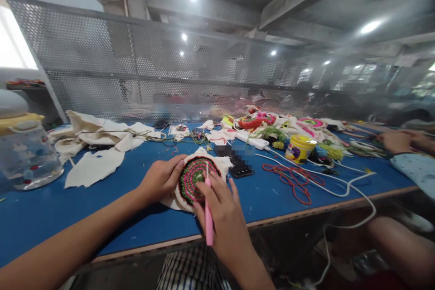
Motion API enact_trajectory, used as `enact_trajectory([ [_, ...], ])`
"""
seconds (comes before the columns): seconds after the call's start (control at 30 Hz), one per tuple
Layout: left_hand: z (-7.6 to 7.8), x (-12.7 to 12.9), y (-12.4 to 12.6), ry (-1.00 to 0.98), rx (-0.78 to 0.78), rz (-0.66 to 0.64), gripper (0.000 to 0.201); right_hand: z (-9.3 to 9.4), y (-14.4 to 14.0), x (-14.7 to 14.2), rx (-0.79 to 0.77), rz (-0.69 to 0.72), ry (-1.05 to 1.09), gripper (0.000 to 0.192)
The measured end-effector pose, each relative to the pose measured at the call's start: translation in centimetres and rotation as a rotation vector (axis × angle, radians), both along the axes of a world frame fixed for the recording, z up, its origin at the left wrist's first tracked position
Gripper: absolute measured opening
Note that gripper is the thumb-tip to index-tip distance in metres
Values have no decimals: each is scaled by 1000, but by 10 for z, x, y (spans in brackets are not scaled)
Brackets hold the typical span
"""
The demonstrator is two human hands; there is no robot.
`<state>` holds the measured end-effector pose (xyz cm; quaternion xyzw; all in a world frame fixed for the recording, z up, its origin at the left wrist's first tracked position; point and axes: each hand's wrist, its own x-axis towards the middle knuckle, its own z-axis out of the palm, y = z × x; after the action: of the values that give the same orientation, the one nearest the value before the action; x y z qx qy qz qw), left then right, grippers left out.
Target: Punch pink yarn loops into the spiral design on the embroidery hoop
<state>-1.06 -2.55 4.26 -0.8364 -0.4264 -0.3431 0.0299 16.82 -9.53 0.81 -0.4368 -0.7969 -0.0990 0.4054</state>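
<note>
A round piece of yarn work (193, 180) with green, pink and dark rings sits on white backing cloth (181, 200) with frayed edges, just above the blue table. My left hand (165, 176) is closed on its left edge, thumb on top. Between the fingers of my right hand (220, 204) is a pink-handled needle tool (208, 217), its thin metal shaft pointing away from me over the yarn. Some fingertips of that hand rest on the rings and hide part of them. Whether the tool's tip touches the yarn I cannot tell.
Behind the work lies a black phone (239, 167). To the right are red cord (295, 179), a yellow tub (300, 148), a white power strip (253, 140) with cable, and piled yarn pieces (268, 122). Cloth scraps (95, 167) and a water bottle (29, 154) stand left. Another person's arm (413, 163) is at right.
</note>
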Motion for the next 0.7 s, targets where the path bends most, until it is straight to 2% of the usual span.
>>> enact_trajectory([
  [0.07, 0, 0, 0, -2, 6, -4, 44, 0, -1, 0, -7, 31, -14, 27],
  [0.2, 0, 0, 0, -6, 10, -27, 43, -1, -2, 0, 0, -16, 36, 27],
  [0.37, 0, 1, 0, -15, -27, -10, 45, -4, -1, 0, 14, 46, -8, 25],
  [0.7, -1, 1, 0, -27, -20, -15, 39, -8, 1, 1, 48, 0, 54, 21],
])
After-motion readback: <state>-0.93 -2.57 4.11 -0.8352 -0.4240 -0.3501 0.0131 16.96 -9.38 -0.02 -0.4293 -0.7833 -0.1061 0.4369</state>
